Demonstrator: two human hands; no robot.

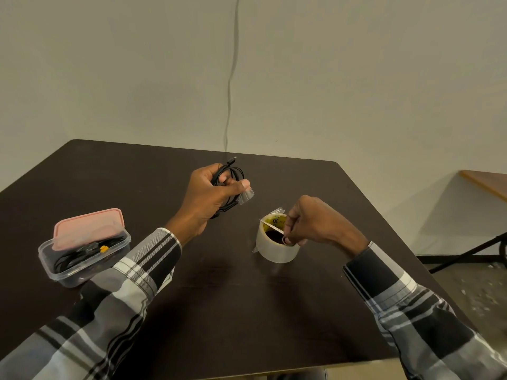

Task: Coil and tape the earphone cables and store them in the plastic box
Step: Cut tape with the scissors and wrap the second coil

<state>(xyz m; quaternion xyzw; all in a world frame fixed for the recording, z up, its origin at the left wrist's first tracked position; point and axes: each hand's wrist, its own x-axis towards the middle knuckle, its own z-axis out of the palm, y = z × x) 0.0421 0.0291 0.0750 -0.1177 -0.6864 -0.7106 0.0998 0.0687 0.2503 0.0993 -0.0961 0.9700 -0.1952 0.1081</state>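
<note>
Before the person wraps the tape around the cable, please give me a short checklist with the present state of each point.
1. Cable coiled and held in left hand: ok.
2. Piece of tape ready at left thumb: ok.
3. Piece already stuck on the coil: cannot tell.
4. Right hand free to help: not ok, it rests on the tape roll.
5. Plastic box open enough: cannot tell, pink lid lies partly over it.
</note>
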